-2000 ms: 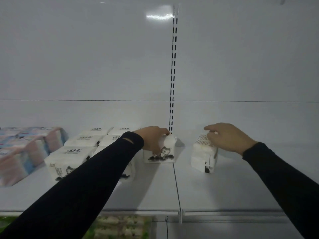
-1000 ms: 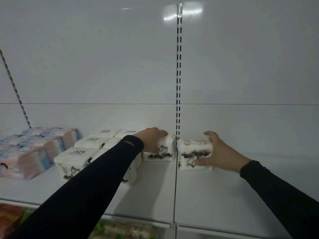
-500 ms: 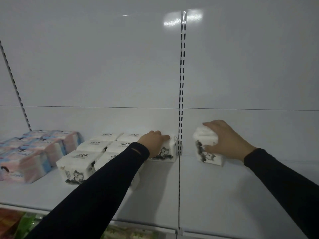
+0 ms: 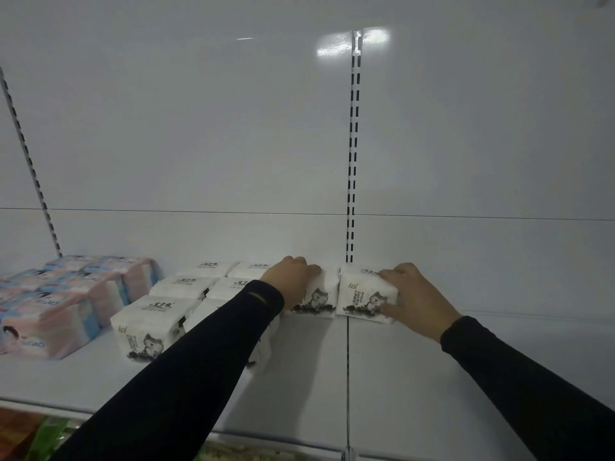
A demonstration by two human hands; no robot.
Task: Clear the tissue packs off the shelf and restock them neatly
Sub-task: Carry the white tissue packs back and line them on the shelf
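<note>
On the white shelf (image 4: 432, 377), my right hand (image 4: 416, 297) grips a white tissue pack with a cat print (image 4: 361, 296), standing against the back wall right of the slotted upright. My left hand (image 4: 293, 282) rests on top of a second white tissue pack (image 4: 319, 299) just left of it; the two packs stand side by side, nearly touching. To the left, several more white packs (image 4: 186, 294) sit in rows, partly hidden by my left sleeve.
Pink and blue tissue packs (image 4: 63, 297) fill the shelf's far left. A slotted upright (image 4: 352, 161) runs up the back wall, another (image 4: 30, 161) at left. Colourful goods (image 4: 40, 437) show on the shelf below. Bare shelf stretches to the right.
My right hand has turned its pack upright and brought it leftwards, setting it down beside the pack under my left hand. My left hand has stayed on its pack.
</note>
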